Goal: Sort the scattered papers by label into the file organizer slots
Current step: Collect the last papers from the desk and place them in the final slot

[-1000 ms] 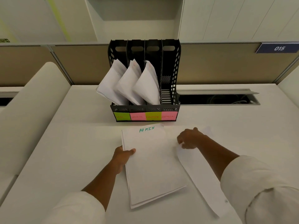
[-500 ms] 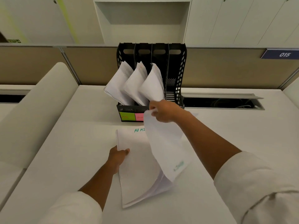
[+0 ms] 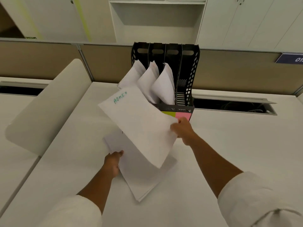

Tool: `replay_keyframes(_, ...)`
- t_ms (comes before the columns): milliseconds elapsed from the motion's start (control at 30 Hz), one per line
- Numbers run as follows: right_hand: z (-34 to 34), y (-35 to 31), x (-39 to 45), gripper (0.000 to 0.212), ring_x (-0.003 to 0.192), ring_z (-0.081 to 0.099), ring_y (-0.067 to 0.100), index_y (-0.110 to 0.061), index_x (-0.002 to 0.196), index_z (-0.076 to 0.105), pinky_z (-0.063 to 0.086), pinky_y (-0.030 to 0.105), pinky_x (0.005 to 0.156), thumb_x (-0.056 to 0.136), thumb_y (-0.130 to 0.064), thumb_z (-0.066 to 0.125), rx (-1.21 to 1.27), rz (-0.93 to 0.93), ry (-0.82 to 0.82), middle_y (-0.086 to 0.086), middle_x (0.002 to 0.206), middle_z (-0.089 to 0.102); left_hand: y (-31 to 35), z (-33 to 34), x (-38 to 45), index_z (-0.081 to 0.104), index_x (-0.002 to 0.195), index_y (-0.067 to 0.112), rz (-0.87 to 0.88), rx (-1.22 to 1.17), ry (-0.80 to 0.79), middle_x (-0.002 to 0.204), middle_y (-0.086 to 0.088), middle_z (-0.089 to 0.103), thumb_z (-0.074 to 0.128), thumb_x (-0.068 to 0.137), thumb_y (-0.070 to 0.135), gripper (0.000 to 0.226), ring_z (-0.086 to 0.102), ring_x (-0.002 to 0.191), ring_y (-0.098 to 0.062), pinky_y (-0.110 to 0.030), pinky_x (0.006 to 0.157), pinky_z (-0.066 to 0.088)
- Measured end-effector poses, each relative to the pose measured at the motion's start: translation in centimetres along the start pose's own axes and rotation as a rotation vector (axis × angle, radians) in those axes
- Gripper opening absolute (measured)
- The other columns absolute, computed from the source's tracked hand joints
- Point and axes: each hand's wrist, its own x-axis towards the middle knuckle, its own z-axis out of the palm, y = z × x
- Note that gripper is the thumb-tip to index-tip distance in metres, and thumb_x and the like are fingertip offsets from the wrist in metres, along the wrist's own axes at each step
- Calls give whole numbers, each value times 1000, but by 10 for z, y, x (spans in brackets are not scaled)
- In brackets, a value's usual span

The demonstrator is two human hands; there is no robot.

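**A:** Where was the sheet (image 3: 139,126) at that point?

**B:** In the air, tilted, in front of the organizer (image 3: 165,76), with green handwriting near its far corner. The right grip (image 3: 182,129) pinched its near right edge. The rest of the stack (image 3: 144,174) lay on the counter (image 3: 221,145), with the left grip (image 3: 113,161) holding its left edge, thumb on top.

**A:** And the slots?

**B:** Three held leaning papers. The rightmost looked empty, so I judged the sheet belonged there, though the handwriting was too blurred to be sure and the sheet hid the left labels (image 3: 176,114).

**A:** How should it have gone in?

**B:** Turn it upright first, edge toward the slot. A single sheet pinched at one edge droops, so the free corner could catch a divider or the neighbouring papers. Lead with the lower edge, slide it down along the wall, and let go only once it rests on the bottom. Keep the left grip on the stack so it doesn't skate.
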Motion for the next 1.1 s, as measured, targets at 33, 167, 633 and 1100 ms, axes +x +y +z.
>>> replay_keyframes(33, 3, 14, -4, 36, 87, 60, 25, -7, 113, 49, 51, 33, 64, 78, -3, 58, 2, 62, -40, 10, 104, 58, -1, -3, -1, 54, 129, 5, -6, -42, -5, 126, -16, 61, 66, 89, 10, 42, 59, 110, -38, -51, 96, 48)
replay_keyframes(167, 10, 58, -24, 47, 101, 57, 30, -11, 118, 41, 56, 35, 64, 77, -3, 63, -74, 187, -156, 13, 116, 52, -3, -14, -7, 55, 128, 5, -1, -122, 18, 113, -16, 64, 66, 90, 12, 40, 61, 93, -33, -41, 83, 49)
replay_keyframes(633, 28, 74, -49, 54, 107, 58, 34, -11, 127, 52, 59, 44, 78, 77, 7, 60, -189, 114, -330, 15, 121, 56, -12, -19, -14, 60, 110, 10, 135, 2, 2, 115, -12, 66, 74, 84, 15, 30, 63, 102, -29, -42, 95, 51)
replay_keyframes(1100, 20, 53, -36, 63, 101, 62, 23, -14, 119, 56, 51, 34, 82, 70, -43, 82, -176, 51, -268, 3, 115, 64, 31, -16, -33, 60, 125, 5, 232, 34, -312, 123, -10, 66, 70, 87, 17, 41, 60, 115, -26, -42, 107, 40)
